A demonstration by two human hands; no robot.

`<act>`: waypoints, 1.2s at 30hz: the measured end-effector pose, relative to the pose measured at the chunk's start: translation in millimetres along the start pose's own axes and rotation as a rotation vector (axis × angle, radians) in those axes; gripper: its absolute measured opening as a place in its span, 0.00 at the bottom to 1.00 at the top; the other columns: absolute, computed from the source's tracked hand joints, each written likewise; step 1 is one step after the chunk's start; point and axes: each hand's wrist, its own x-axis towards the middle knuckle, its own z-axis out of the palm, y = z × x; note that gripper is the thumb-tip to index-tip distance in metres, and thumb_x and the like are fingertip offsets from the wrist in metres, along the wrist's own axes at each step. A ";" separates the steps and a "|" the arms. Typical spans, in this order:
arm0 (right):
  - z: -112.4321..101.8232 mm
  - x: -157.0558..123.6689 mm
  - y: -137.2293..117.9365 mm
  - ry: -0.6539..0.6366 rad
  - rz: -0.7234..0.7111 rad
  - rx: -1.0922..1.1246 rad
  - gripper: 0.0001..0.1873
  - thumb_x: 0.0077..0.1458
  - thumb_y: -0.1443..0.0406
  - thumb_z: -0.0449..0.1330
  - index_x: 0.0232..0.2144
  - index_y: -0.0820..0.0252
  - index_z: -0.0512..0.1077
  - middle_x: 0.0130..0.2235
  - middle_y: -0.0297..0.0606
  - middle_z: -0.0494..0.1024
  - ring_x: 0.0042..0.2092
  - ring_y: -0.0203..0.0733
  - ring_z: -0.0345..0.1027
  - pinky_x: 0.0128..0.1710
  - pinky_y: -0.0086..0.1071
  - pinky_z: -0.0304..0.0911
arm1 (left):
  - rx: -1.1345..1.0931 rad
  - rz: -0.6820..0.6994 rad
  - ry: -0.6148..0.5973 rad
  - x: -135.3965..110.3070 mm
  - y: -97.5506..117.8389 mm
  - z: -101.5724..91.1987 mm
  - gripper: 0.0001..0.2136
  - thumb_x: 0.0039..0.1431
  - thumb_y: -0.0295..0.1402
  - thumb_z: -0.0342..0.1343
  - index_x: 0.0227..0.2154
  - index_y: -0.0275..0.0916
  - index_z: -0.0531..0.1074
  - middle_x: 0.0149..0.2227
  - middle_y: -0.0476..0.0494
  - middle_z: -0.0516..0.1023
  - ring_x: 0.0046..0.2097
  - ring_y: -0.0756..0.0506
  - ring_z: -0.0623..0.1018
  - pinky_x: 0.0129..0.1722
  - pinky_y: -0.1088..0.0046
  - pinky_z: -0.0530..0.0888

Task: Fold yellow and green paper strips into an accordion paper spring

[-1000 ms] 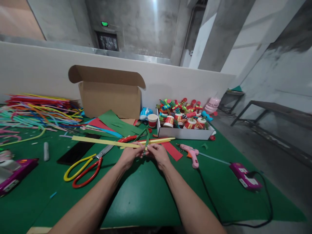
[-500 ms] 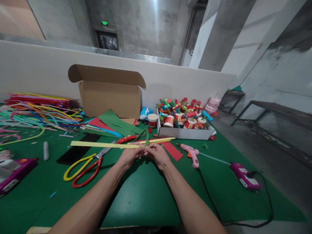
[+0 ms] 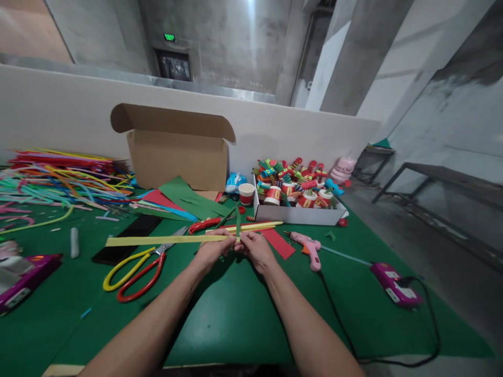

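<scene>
My left hand (image 3: 214, 251) pinches a long yellow paper strip (image 3: 157, 240), which stretches out to the left over the scissors (image 3: 160, 250) and the black phone (image 3: 126, 241). At my fingertips a green paper strip (image 3: 238, 220) stands up and crosses the yellow one. My right hand (image 3: 256, 249) is closed at this crossing, its fingers pressed on the joined strip ends. The exact fold between the fingers is hidden. Just beyond my hands lie more yellow strips (image 3: 261, 226), a red paper piece (image 3: 280, 244) and a red-handled tool (image 3: 204, 225).
A pink glue gun (image 3: 308, 247) lies at right, its cord running to a purple power strip (image 3: 396, 285). Behind stand a white box (image 3: 301, 214) of paper-cup figures, a paper cup (image 3: 246, 194) and a cardboard box (image 3: 178, 157). Colourful pipe cleaners (image 3: 58, 180) are heaped at left.
The free left end of the yellow strip has dipped and shifted slightly left. Both hands have moved a little to the right, still together at the crossing.
</scene>
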 end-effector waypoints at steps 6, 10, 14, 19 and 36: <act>2.8 -1.5 -1.5 0.003 -0.019 -0.024 0.21 0.35 0.51 0.67 0.21 0.62 0.71 0.20 0.32 0.73 0.22 0.31 0.66 0.30 0.28 0.64 | -0.014 0.000 0.018 -0.4 2.4 1.4 0.12 0.37 0.39 0.62 0.17 0.37 0.67 0.13 0.52 0.64 0.16 0.54 0.61 0.17 0.78 0.56; 2.8 -2.3 -2.1 0.021 -0.051 -0.041 0.19 0.31 0.54 0.70 0.21 0.62 0.71 0.21 0.32 0.74 0.23 0.31 0.67 0.31 0.28 0.64 | -0.031 0.000 0.005 -0.5 2.5 1.0 0.12 0.36 0.38 0.63 0.17 0.37 0.67 0.13 0.51 0.66 0.17 0.54 0.61 0.17 0.78 0.58; 3.5 -2.1 -1.1 0.033 -0.098 -0.077 0.17 0.32 0.55 0.69 0.21 0.62 0.71 0.19 0.31 0.73 0.23 0.32 0.67 0.30 0.28 0.63 | -0.130 -0.048 -0.030 -0.8 1.7 0.9 0.12 0.37 0.38 0.63 0.17 0.36 0.68 0.14 0.50 0.66 0.17 0.54 0.63 0.17 0.78 0.60; 3.0 -3.1 -2.2 0.041 -0.051 -0.049 0.18 0.29 0.58 0.71 0.22 0.62 0.72 0.21 0.32 0.74 0.24 0.32 0.68 0.31 0.27 0.62 | -0.139 -0.043 -0.013 0.0 -0.8 -0.2 0.12 0.37 0.38 0.63 0.17 0.36 0.68 0.15 0.50 0.67 0.17 0.55 0.62 0.17 0.78 0.60; 4.8 -3.5 -4.0 0.060 -0.155 -0.135 0.16 0.32 0.57 0.69 0.22 0.61 0.71 0.21 0.32 0.73 0.24 0.34 0.66 0.30 0.29 0.62 | -0.295 -0.127 -0.042 4.0 -7.5 -0.4 0.16 0.32 0.38 0.68 0.24 0.32 0.74 0.23 0.42 0.75 0.26 0.48 0.74 0.27 0.72 0.70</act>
